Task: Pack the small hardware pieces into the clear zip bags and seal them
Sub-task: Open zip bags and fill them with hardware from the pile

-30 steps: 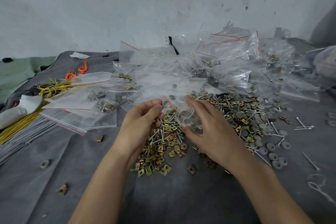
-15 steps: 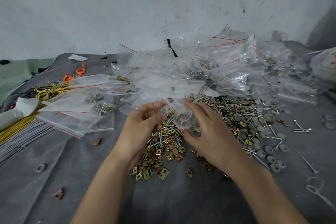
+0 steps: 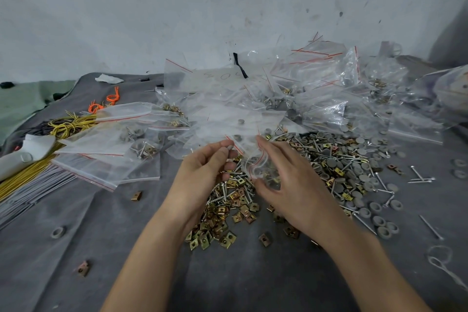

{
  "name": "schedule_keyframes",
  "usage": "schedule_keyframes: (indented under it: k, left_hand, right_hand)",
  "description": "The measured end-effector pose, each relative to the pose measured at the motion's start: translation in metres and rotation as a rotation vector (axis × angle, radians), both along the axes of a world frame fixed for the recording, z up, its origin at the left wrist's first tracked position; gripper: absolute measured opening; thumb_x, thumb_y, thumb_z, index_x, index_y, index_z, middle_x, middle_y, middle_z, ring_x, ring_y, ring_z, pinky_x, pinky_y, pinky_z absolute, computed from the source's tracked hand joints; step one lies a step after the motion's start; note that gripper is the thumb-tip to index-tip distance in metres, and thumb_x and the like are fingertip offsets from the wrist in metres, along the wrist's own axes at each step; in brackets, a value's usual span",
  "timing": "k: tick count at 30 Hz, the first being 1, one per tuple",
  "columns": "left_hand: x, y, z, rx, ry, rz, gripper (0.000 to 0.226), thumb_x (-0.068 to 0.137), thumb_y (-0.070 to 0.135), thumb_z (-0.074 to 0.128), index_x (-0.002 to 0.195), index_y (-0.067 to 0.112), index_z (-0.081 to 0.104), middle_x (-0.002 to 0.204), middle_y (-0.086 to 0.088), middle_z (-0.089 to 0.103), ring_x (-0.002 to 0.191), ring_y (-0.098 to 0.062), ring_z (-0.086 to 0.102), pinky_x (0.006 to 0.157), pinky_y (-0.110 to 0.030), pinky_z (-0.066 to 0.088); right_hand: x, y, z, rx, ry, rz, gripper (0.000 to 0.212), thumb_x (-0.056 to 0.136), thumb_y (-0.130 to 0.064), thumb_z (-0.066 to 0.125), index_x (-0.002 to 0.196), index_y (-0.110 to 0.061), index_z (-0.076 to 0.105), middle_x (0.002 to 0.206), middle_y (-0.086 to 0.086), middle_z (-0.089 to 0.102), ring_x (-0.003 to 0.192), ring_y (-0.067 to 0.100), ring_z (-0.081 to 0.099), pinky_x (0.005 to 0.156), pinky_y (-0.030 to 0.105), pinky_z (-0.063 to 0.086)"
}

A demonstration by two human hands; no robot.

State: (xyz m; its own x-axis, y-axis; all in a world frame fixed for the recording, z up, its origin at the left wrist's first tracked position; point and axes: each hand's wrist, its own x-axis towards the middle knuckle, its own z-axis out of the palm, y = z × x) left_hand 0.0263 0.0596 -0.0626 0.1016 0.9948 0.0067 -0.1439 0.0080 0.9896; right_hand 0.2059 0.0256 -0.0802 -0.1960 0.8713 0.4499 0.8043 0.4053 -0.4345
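Right hand (image 3: 291, 185) pinched a clear zip bag (image 3: 255, 163), mouth seemingly open, over the hardware pile (image 3: 228, 213). Left hand (image 3: 207, 167), at the bag's 9 o'clock, was curled; contents indeterminate. Advised: keep the mouth spread while feeding pieces.

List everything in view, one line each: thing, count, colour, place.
zip bag: one, clear with red strip, between the hands.
bag heap: many, clear, back centre to right.
flat bags: several, clear, left of hands.
square clips: many, brass, pile under hands.
screws and caps: many, silver and grey, right.
wire bundle: one, yellow, far left.
cloth: one, grey, covering the surface.
left hand: fingers curled at bag mouth.
right hand: gripping the zip bag.
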Motion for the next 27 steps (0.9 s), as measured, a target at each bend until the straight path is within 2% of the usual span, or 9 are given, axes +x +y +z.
schedule_keyframes:
  k: [3, 8, 14, 17, 19, 23, 27]
  left_hand:
    - [0.0021, -0.0001, 0.0009, -0.017, -0.005, -0.011, 0.023, 0.102, 0.018, 0.049, 0.113, 0.01, 0.068, 0.094, 0.0, 0.075, 0.084, -0.01, 0.064, 0.076, -0.025, 0.047]
    - [0.007, -0.0008, 0.0041, -0.086, -0.129, -0.066, 0.024, 0.104, 0.018, 0.045, 0.11, 0.008, 0.066, 0.088, -0.001, 0.072, 0.073, -0.006, 0.064, 0.067, -0.018, 0.051]
    - [0.0092, -0.0002, 0.0085, -0.175, -0.29, -0.086, 0.019, 0.1, 0.018, 0.051, 0.098, 0.008, 0.067, 0.083, -0.004, 0.073, 0.068, -0.008, 0.065, 0.061, -0.017, 0.053]
    - [0.0083, 0.0009, 0.0086, -0.209, -0.36, -0.077, 0.015, 0.098, 0.018, 0.055, 0.104, 0.011, 0.067, 0.076, -0.003, 0.069, 0.061, -0.008, 0.062, 0.058, -0.019, 0.053]
    - [0.0072, 0.0022, 0.0079, -0.211, -0.361, -0.066, 0.019, 0.098, 0.017, 0.056, 0.11, 0.014, 0.069, 0.074, 0.0, 0.066, 0.06, -0.007, 0.06, 0.059, -0.019, 0.053]
    - [0.0065, 0.0025, 0.007, -0.222, -0.353, -0.043, 0.016, 0.098, 0.014, 0.055, 0.107, 0.014, 0.068, 0.077, 0.0, 0.067, 0.061, -0.007, 0.061, 0.058, -0.019, 0.053]
    - [0.0069, 0.0024, 0.0083, -0.232, -0.376, -0.034, 0.01, 0.097, 0.012, 0.057, 0.096, 0.013, 0.066, 0.079, -0.002, 0.069, 0.063, -0.009, 0.061, 0.057, -0.017, 0.053]
  right_hand:
    - [-0.0004, 0.0001, -0.0002, -0.001, -0.001, 0.001, 0.076, 0.09, -0.041, 0.054, 0.159, -0.025, 0.025, 0.143, -0.008, 0.041, 0.123, 0.009, 0.038, 0.108, 0.031, 0.035]
    - [-0.0006, 0.0007, -0.0011, 0.003, 0.002, -0.004, 0.077, 0.09, -0.039, 0.057, 0.159, -0.026, 0.025, 0.143, -0.007, 0.041, 0.125, 0.011, 0.039, 0.108, 0.032, 0.035]
    - [-0.0004, 0.0004, -0.0013, 0.006, 0.004, -0.004, 0.076, 0.091, -0.039, 0.058, 0.159, -0.026, 0.025, 0.143, -0.007, 0.042, 0.124, 0.011, 0.039, 0.107, 0.032, 0.035]
    - [-0.0005, 0.0003, -0.0012, 0.004, 0.0, -0.004, 0.076, 0.092, -0.039, 0.059, 0.159, -0.026, 0.025, 0.144, -0.007, 0.041, 0.125, 0.011, 0.039, 0.107, 0.033, 0.035]
    - [-0.0008, 0.0001, -0.0011, 0.006, 0.0, -0.005, 0.075, 0.092, -0.038, 0.059, 0.158, -0.025, 0.026, 0.143, -0.007, 0.042, 0.125, 0.013, 0.041, 0.107, 0.034, 0.036]
    - [-0.001, -0.0007, -0.0011, 0.01, -0.008, -0.006, 0.075, 0.091, -0.039, 0.058, 0.158, -0.024, 0.028, 0.142, -0.006, 0.043, 0.123, 0.012, 0.04, 0.106, 0.03, 0.034]
    - [-0.001, 0.0004, -0.001, 0.009, -0.017, -0.004, 0.074, 0.091, -0.04, 0.057, 0.158, -0.023, 0.028, 0.141, -0.006, 0.043, 0.12, 0.007, 0.036, 0.103, 0.026, 0.03]
